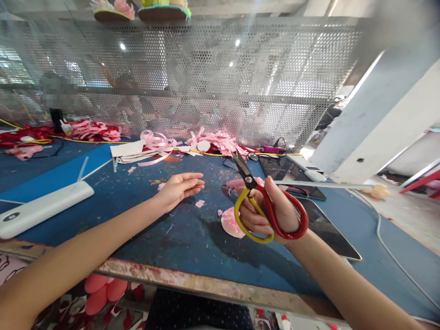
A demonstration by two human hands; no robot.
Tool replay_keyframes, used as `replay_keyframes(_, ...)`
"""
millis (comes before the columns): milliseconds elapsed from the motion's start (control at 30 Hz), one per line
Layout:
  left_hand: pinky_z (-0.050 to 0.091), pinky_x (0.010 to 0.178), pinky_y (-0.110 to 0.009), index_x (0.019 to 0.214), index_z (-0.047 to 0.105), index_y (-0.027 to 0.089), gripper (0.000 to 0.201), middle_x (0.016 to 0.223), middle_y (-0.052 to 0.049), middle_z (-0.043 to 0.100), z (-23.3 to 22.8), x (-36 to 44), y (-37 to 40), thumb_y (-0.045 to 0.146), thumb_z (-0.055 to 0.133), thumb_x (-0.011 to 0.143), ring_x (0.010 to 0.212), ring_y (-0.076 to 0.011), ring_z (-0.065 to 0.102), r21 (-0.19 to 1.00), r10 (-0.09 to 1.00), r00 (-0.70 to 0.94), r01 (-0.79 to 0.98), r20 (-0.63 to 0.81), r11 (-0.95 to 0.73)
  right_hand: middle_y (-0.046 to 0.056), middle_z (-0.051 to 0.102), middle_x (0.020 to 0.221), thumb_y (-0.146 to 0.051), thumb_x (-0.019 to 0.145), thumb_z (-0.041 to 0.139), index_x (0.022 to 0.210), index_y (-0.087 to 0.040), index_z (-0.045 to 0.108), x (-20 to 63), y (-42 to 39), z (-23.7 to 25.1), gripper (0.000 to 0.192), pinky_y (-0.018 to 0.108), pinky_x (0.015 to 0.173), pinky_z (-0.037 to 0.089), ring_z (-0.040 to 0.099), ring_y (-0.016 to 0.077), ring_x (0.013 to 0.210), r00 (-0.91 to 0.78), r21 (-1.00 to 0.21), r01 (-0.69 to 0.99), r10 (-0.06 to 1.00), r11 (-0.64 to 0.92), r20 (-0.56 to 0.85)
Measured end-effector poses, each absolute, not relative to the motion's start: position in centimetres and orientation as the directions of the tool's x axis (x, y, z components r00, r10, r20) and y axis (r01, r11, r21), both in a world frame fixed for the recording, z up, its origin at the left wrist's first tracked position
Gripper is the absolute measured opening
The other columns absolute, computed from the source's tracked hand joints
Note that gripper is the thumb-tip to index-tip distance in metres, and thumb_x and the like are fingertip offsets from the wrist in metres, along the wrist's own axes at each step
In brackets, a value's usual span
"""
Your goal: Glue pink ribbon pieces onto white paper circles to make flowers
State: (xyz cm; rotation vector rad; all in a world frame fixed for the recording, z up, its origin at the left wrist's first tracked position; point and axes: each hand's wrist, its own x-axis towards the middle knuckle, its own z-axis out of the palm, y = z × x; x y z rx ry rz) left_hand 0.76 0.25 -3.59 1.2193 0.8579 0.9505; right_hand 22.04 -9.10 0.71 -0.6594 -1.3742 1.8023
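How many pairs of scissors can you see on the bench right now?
1. The red- and yellow-handled metal scissors are held in the right hand, blades pointing up and away over the blue tabletop. Others may be hidden among the pink ribbon scraps.

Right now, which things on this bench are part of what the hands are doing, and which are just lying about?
In use:
right hand holding the scissors
pink disc under it
left hand, empty, palm up
pink scraps

Lying about:
white power bank
tablet
ribbon pile
white cable
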Motion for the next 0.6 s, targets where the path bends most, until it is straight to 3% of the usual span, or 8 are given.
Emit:
replay_keyframes(300, 0.055, 0.074, -0.036, 0.111, 0.057, 0.014, 0.025, 0.107, -0.007, 0.062, -3.56, 0.26, 0.17, 0.028, 0.058, 0.09, 0.088, -0.0175, 0.063, 0.99, 0.949, 0.314, -0.127, -0.01, 0.053, -0.009, 0.029, 0.04, -0.074, 0.078, 0.044, 0.06, -0.019, 0.043, 22.07, -9.04, 0.44, 0.058, 0.017, 0.033, 0.015, 0.02, 0.0028, 0.03, -0.572, -0.955, -0.27, 0.818, -0.12, 0.059)
replay_keyframes(600, 0.054, 0.078, -0.038, 0.113, 0.057, 0.015, 0.027, 0.111, -0.008, 0.061, -4.09, 0.64, 0.25, 0.029, 0.058, 0.09, 0.093, -0.0192, 0.062, 0.992, 0.962, 0.273, -0.124, -0.001, 0.037, -0.009, 0.028, 0.041, -0.074, 0.081, 0.039, 0.062, -0.02, 0.042, 22.07, -9.16, 0.42, 0.058, 0.017, 0.034, 0.017, 0.02, 0.0026, 0.031, -0.558, -0.962, -0.254, 0.828, -0.095, 0.065)
